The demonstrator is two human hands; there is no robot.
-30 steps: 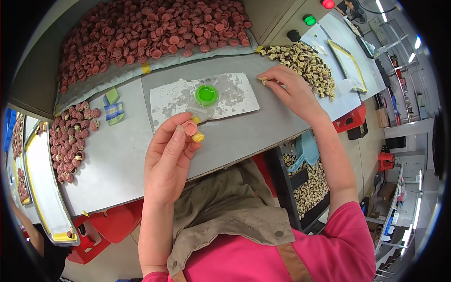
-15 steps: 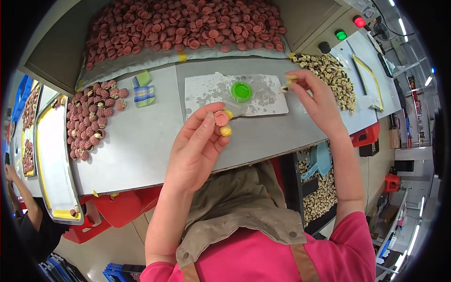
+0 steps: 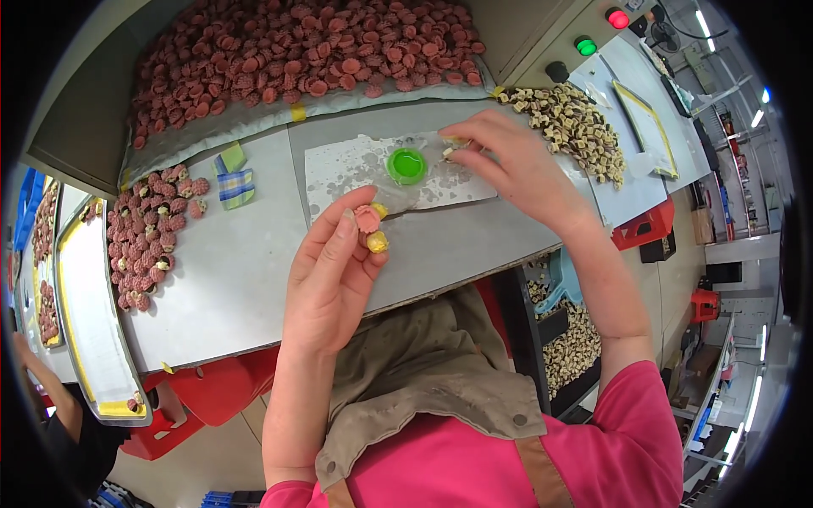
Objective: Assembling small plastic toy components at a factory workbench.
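White tray [image 3: 97, 292] at left, yellow edging. Right of it, berries [image 3: 152, 220] heaped on the bench [image 3: 229, 271], some with cream bits showing. Plaid cloth [image 3: 235, 188] just right of those. Pink shell heap [image 3: 305, 59] runs across the far side. Left hand [image 3: 326, 275] is over the near part of the bench, thumb and fingers clamped on one pink shell [image 3: 367, 219], hollow side showing; yellow caps [image 3: 378, 243] on fingertips. Green dish [image 3: 406, 166] sits on the spotted white board [image 3: 339, 162], far and right of that shell. Right hand [image 3: 521, 173] is above the board's right end, thumb and index together on a small cube [image 3: 447, 154]. Cube pile [image 3: 576, 131], cream and dark, far right. Near right, below bench level: black bin [image 3: 527, 343] of cream bits, blue scoop [image 3: 560, 284] at its far end, partly behind the right forearm.
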